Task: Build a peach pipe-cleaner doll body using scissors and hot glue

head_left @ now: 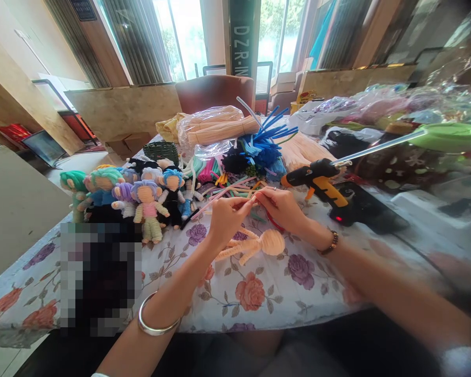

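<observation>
My left hand and my right hand meet above the middle of the flowered tablecloth, fingertips pinched close together. Between them is something small and pale, too small to make out. Just below lies a peach doll body with a round head and thin limbs, on its side, touched by neither hand. Red-handled scissors show partly beneath my right hand. Colored stems lie scattered behind my fingers.
Several finished dolls stand at the left. A glue gun rests on a black stand at the right. Behind are blue stems, a wrapped peach bundle and plastic bags.
</observation>
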A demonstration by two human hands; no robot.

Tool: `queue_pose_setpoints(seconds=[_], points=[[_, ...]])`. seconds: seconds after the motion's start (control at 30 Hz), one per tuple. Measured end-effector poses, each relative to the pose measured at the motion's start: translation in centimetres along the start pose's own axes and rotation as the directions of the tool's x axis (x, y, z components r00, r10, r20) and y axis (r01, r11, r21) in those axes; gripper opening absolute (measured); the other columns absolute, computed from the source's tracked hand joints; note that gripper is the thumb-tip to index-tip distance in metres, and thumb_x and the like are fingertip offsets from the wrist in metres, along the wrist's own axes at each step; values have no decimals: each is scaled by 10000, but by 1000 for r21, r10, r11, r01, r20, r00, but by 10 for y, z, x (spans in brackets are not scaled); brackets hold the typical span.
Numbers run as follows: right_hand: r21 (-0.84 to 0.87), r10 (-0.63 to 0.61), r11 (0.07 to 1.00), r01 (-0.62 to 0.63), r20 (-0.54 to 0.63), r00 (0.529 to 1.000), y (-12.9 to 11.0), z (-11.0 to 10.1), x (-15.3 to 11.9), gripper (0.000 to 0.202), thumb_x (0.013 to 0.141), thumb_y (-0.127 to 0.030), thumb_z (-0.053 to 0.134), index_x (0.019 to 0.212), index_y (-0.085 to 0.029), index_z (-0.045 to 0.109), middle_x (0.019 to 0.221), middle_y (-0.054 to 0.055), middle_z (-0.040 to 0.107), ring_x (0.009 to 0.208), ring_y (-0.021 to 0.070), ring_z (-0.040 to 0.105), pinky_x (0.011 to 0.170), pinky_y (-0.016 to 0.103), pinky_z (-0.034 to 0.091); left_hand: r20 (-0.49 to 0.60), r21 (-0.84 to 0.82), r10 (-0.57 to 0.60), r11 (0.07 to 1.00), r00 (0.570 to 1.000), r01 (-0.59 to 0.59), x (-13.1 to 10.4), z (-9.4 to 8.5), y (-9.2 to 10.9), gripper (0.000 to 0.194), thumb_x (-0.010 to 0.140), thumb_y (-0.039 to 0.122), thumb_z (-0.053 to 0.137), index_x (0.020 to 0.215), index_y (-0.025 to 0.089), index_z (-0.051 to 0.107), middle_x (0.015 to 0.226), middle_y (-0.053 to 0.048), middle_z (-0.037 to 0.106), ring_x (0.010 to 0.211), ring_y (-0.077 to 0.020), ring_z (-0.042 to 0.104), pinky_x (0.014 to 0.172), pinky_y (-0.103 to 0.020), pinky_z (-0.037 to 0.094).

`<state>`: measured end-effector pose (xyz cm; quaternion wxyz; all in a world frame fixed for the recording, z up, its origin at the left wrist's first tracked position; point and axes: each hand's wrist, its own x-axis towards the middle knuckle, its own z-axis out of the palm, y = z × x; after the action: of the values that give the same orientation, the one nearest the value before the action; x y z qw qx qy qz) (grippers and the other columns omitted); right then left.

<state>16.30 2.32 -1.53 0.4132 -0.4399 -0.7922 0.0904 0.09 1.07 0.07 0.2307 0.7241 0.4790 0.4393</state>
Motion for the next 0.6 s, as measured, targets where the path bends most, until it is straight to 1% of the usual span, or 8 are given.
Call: queue_pose_setpoints(seconds=[0.1, 0.23, 0.43, 0.6], points=[[-26, -17, 1000, 16, -17, 1000, 1, 1, 0, 296, 929, -309, 389, 754, -184, 593, 779, 60, 662, 725, 165, 586, 667, 275, 404, 22, -29, -10, 1000, 1000, 11, -1, 0, 1, 235, 776, 344, 607, 751, 171, 763, 638, -10, 722, 542, -131, 584, 500, -226, 385], [-59, -18, 998, 17, -26, 999, 2, 2, 0, 277, 932, -277, 387, 778, -179, 595, 790, 61, 666, 719, 161, 590, 650, 263, 404, 25, -47, -13, 999, 1000, 15, -1, 1, 1, 257, 784, 353, 593, 750, 165, 765, 642, -21, 719, 560, -138, 591, 518, -230, 399], [-174, -56, 983, 51, -25, 998, 4, 5, -1, 240, 921, -201, 390, 763, -192, 570, 787, 58, 652, 721, 163, 585, 647, 265, 400, 31, -62, -3, 998, 1000, 5, -2, 3, -1, 249, 784, 340, 587, 773, 167, 766, 631, -18, 714, 534, -135, 581, 498, -227, 391], [-205, -43, 978, 32, -45, 998, 4, 7, -2, 223, 914, -200, 382, 790, -191, 566, 818, 81, 649, 760, 184, 589, 671, 286, 406, 31, -61, 4, 998, 1000, -2, -2, 4, -1, 246, 786, 345, 589, 754, 172, 762, 596, -11, 699, 521, -134, 570, 485, -231, 376]])
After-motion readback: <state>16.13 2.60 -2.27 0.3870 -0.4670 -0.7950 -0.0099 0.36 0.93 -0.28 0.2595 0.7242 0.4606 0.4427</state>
